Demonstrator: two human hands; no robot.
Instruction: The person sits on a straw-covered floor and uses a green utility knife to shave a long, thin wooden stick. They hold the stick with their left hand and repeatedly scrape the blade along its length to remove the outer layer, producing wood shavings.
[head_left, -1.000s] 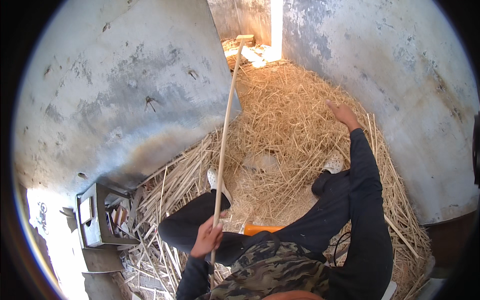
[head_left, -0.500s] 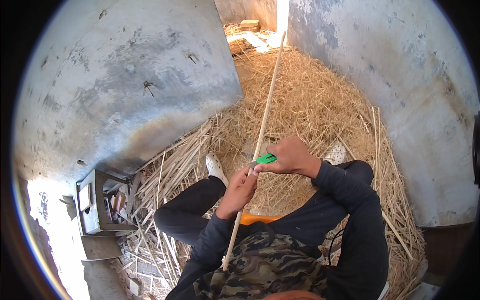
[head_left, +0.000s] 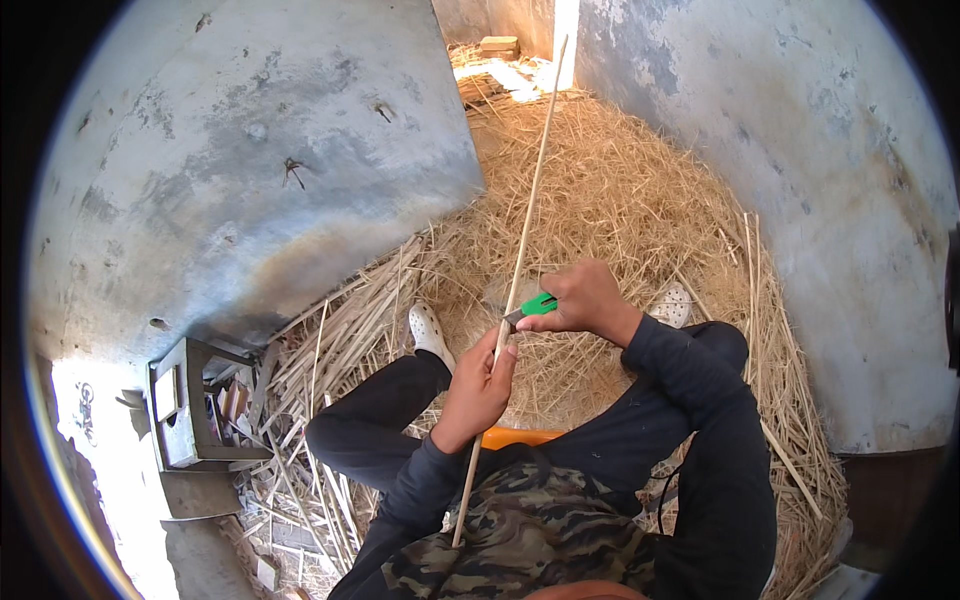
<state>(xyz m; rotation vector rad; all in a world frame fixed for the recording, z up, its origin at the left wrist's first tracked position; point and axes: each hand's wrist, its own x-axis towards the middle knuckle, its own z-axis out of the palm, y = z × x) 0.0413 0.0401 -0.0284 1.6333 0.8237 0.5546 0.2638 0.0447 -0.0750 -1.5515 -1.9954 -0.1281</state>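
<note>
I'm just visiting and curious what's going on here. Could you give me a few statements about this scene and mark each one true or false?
1. The left hand grips a long thin stick. True.
2. The right hand holds a red hammer. False: it holds a green-handled knife against the stick.
3. The ground is covered with straw. True.
4. The person stands upright. False: the person sits, legs bent, a white shoe resting on the straw.
5. The stick lies flat on the ground. False: it is held up, running from the person's lap toward the far wall.
</note>
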